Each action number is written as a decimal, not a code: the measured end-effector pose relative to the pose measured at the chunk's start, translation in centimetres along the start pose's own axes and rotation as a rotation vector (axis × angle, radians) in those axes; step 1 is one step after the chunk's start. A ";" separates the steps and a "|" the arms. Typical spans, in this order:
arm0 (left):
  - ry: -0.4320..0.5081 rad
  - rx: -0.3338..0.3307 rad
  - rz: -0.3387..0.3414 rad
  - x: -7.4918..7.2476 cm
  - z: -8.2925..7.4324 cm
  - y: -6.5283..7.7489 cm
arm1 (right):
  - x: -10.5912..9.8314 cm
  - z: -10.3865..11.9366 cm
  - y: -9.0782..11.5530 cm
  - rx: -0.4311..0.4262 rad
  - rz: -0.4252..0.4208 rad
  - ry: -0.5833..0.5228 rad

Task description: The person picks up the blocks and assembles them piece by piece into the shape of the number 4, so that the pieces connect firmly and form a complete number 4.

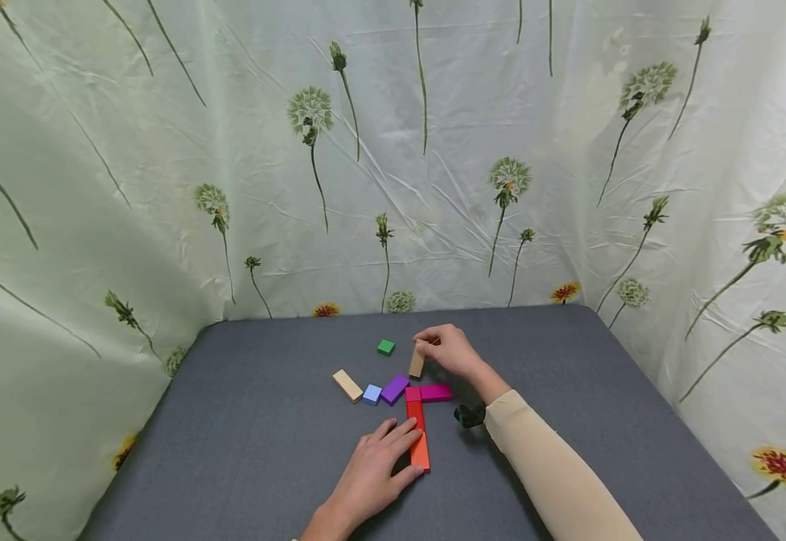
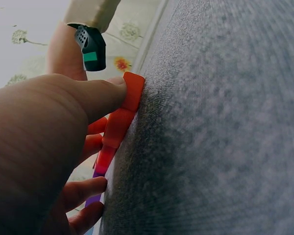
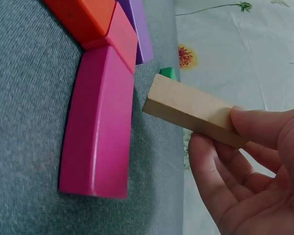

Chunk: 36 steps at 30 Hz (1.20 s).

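Observation:
My right hand [image 1: 452, 352] pinches a plain wooden block [image 3: 186, 105] by one end, between thumb and fingers. The block is tilted beyond the joined row of coloured blocks. My left hand [image 1: 374, 467] rests with spread fingers along a red block [image 1: 415, 410] and an orange block [image 1: 419, 455], laid end to end. In the left wrist view, its thumb touches the orange block's near end. A small pinkish-red block [image 1: 412, 394] caps the row's far end. From it a magenta block [image 3: 95, 127] extends right, and a purple block [image 1: 395, 389] lies at its left.
Left of the purple block are a light blue block [image 1: 372, 394] and a pale wooden block [image 1: 347, 386]. A green block [image 1: 385, 347] lies farther back. A flower-printed curtain [image 1: 447, 188] surrounds the grey tabletop [image 1: 244, 436]. A dark device [image 1: 470, 415] is on my right wrist.

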<state>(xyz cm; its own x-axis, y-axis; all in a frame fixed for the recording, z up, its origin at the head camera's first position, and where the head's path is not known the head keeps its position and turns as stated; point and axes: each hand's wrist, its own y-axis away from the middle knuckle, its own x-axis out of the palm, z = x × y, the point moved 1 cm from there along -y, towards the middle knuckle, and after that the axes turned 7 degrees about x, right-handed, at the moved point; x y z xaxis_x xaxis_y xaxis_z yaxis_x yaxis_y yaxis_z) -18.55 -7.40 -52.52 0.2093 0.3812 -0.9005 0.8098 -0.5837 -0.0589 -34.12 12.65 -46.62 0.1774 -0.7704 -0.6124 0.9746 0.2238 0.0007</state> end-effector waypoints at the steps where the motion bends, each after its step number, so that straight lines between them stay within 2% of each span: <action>1: 0.001 0.000 -0.001 0.0 0.0 0.0 | 0.0 -0.1 0.0 -0.003 0.001 0.004; 14: 0.002 0.000 -0.011 0.0 -0.1 0.1 | 0.7 0.2 0.1 -0.010 0.066 0.019; 29: 0.009 0.010 -0.009 0.0 0.0 0.1 | 1.8 0.5 -0.3 0.002 0.079 0.017; 36: 0.009 0.026 -0.020 -0.1 0.1 0.2 | 2.2 0.4 -0.6 -0.017 0.120 0.010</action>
<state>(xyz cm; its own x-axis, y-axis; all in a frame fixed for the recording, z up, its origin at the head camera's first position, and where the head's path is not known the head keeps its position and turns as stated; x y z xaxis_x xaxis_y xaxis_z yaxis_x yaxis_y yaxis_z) -18.47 -7.61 -52.50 0.1986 0.3992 -0.8951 0.7990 -0.5948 -0.0880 -34.25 10.63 -47.63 0.2915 -0.7315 -0.6164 0.9440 0.3243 0.0617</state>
